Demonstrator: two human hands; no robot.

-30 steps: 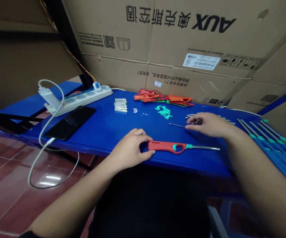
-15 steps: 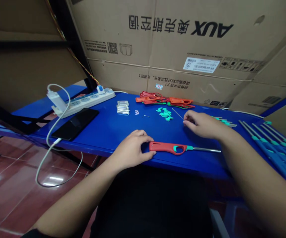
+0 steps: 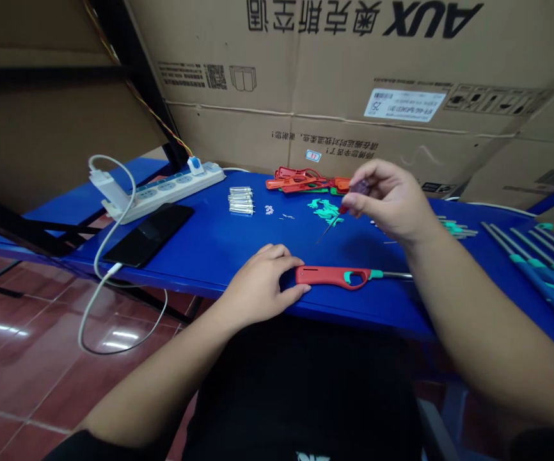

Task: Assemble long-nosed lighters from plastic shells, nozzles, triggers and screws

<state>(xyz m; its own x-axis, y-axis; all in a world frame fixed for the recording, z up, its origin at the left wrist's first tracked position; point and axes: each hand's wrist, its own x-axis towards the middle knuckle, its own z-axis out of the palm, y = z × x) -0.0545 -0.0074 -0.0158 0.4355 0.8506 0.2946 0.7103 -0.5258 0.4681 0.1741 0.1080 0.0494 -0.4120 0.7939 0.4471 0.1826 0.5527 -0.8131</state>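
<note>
While the left hand (image 3: 267,285) pinches the butt end of a red lighter (image 3: 327,276) between thumb and fingers, the right hand (image 3: 387,202) is raised above the table (image 3: 238,246), closed around the handle of a thin metal-shafted tool (image 3: 343,209). It looks like a screwdriver, though the fingers cover much of the handle. Its shaft slants down and to the left, in front of a pile of teal pieces (image 3: 325,210).

The lighter lies lengthwise near the table's front edge, with a teal trigger in its loop and a metal tube pointing right; the tube's far end is hidden by the right forearm. Behind the teal pile are red and orange casings (image 3: 300,179). To the left sit a row of small cylinders (image 3: 241,201) and some tiny pink parts (image 3: 269,209); blue lighters (image 3: 553,288) lie at the far right.
</note>
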